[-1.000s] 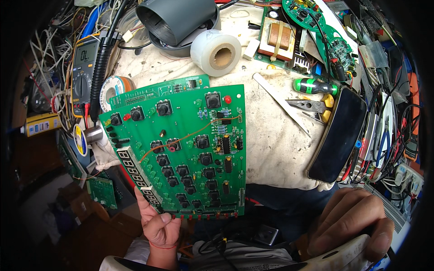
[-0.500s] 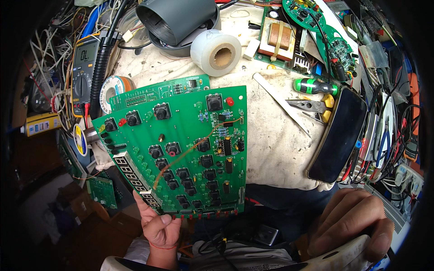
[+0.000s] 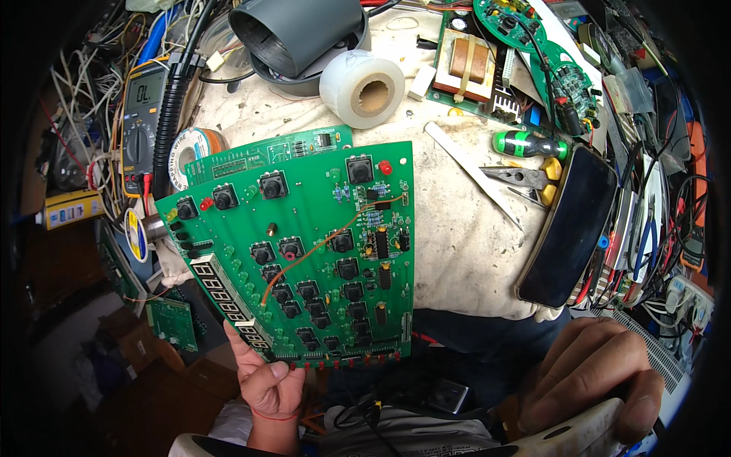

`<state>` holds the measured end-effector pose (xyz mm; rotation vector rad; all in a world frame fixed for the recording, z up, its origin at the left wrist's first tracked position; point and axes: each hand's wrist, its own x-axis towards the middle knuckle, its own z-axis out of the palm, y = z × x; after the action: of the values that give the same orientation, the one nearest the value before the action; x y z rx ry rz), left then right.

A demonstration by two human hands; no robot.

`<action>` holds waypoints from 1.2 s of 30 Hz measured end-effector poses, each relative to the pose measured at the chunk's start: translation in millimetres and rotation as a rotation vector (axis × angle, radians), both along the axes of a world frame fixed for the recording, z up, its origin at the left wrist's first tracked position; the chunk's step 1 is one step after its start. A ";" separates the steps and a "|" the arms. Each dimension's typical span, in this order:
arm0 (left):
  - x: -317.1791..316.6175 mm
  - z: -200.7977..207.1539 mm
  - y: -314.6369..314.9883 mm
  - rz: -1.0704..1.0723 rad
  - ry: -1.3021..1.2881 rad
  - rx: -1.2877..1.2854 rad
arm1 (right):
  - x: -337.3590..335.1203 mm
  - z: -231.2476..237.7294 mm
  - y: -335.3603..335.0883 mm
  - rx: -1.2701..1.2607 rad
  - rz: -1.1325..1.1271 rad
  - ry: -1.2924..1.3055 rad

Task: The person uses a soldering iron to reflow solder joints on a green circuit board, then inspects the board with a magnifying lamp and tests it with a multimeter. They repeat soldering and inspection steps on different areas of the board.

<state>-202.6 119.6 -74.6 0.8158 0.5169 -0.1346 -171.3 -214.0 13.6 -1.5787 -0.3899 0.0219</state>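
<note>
One large green circuit board (image 3: 304,259) stands up out of the left hand (image 3: 266,388), pinched at its lower edge: the thumb (image 3: 237,344) presses along the strip of seven-segment displays on the lower left, and the other fingers are curled shut just under the bottom row of red parts. Everything else on the board spreads up and away from those fingers: black push buttons in rows, two red lamps near the top edge, one orange wire (image 3: 320,247) looping across the middle. A second, narrower green board (image 3: 266,152) peeks out behind it, above the fingertips.

Over to the right hand (image 3: 590,381), low in the frame: fingers curled down over a pale, rounded object (image 3: 567,434), resting on it; how tightly, I can't tell. Just above those fingers lies one dark phone (image 3: 567,225), face up on the cloth. Farther up, one roll of clear tape (image 3: 362,87), one green-handled screwdriver (image 3: 529,143), one pair of yellow-handled pliers (image 3: 525,179), one yellow multimeter (image 3: 141,122) far left.
</note>
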 end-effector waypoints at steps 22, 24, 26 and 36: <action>-0.9 -7.4 7.2 -0.055 -0.048 -0.008 | -0.1 3.2 -6.8 0.024 0.057 0.011; -1.4 -7.4 6.4 -0.038 -0.044 -0.026 | 0.1 2.4 -6.8 0.030 0.057 0.008; -1.3 -7.2 5.5 -0.035 -0.040 0.001 | 0.2 2.2 -6.9 0.032 0.055 0.008; -1.1 -7.0 5.9 -0.043 -0.048 0.003 | -0.6 5.2 -6.1 0.016 0.049 0.026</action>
<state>-203.8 125.5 -81.7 0.8316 0.4549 -0.1537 -171.9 -220.1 18.8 -1.5519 -0.4075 0.0765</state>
